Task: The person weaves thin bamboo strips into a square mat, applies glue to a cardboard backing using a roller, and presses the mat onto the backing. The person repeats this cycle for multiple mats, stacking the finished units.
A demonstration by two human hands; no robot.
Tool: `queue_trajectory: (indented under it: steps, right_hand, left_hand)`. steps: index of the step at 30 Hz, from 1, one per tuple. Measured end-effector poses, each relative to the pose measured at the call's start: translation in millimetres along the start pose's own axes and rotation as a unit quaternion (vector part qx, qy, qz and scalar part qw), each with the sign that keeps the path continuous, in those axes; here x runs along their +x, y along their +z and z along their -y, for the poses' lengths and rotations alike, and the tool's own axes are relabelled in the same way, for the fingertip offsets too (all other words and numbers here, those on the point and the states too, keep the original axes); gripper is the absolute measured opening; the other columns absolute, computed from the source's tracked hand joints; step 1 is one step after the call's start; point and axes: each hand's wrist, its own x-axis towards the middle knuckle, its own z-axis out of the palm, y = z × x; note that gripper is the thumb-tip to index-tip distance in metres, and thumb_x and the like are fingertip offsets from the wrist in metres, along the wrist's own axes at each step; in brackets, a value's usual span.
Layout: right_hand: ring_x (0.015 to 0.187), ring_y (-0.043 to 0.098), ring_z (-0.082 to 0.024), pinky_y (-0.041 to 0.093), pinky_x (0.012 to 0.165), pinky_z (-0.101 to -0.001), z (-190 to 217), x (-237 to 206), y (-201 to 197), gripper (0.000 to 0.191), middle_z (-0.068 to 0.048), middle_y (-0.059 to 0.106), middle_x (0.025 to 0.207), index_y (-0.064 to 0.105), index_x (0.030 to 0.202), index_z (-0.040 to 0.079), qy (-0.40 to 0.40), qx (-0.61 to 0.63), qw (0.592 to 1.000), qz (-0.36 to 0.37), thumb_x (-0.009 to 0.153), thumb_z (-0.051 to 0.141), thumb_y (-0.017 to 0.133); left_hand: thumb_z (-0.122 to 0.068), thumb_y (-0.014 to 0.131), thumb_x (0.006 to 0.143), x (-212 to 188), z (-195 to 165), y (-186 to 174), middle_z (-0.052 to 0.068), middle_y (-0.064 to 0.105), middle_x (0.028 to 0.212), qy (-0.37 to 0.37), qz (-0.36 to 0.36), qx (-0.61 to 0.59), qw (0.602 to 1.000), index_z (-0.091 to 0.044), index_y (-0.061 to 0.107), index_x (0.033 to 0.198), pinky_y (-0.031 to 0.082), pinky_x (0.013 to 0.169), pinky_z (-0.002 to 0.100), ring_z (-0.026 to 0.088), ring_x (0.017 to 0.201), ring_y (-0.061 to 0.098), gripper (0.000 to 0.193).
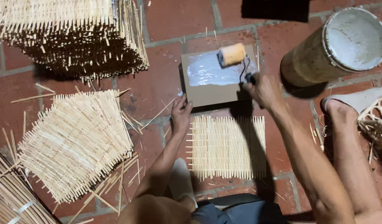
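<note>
Gripping the handle of a small paint roller (231, 54), the right hand (263, 89) has its fingers curled tight around the grip, and the orange roller head sits on a cardboard sheet (213, 94) smeared with white glue (207, 70). The left hand (181, 116) rests on the brick floor (166, 25) with fingers close together, fingertips touching the cardboard's lower left corner. Just below the cardboard lies a flat woven bamboo mat (227, 147), right between the two arms. Off to the left there's a fanned-out pile of the same mats (75, 143), and a taller stack (71, 35) sits at the top left. A tipped bucket (336, 45) with a whitish inside lies at the top right, near a foot (348, 103).
</note>
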Motion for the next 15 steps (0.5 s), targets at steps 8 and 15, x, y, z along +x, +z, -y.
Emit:
queue_trajectory:
  steps: [8, 15]
  right_hand:
    - [0.077, 0.07, -0.042, 0.055, 0.066, -0.0528, 34.4, -108.7, 63.8, 0.032, -0.024, 0.072, 0.087, 0.07, 0.108, 0.001, -0.006, 0.076, 0.997, -0.026, 0.087, 0.025, 0.073]
    - [0.084, 0.067, -0.049, 0.051, 0.073, -0.058, 98.4, 1.9, 81.8, 0.033, -0.028, 0.07, 0.087, 0.068, 0.097, -0.002, -0.077, 0.046, 0.992, -0.089, 0.089, 0.029, 0.075]
  left_hand:
    - [-0.008, 0.071, 0.094, 1.2, 19.4, 5.4, 0.01, 0.059, 0.129, 0.016, -0.02, -0.006, 1.0, 0.003, 0.061, 0.141, 0.05, 0.1, 0.029, 0.018, 0.114, 0.057, 0.049]
    - [-0.008, 0.072, 0.092, 14.5, 33.3, 3.7, 0.011, 0.062, 0.136, 0.027, -0.022, -0.026, 0.999, 0.001, 0.065, 0.137, 0.047, 0.106, 0.031, 0.02, 0.119, 0.059, 0.045]
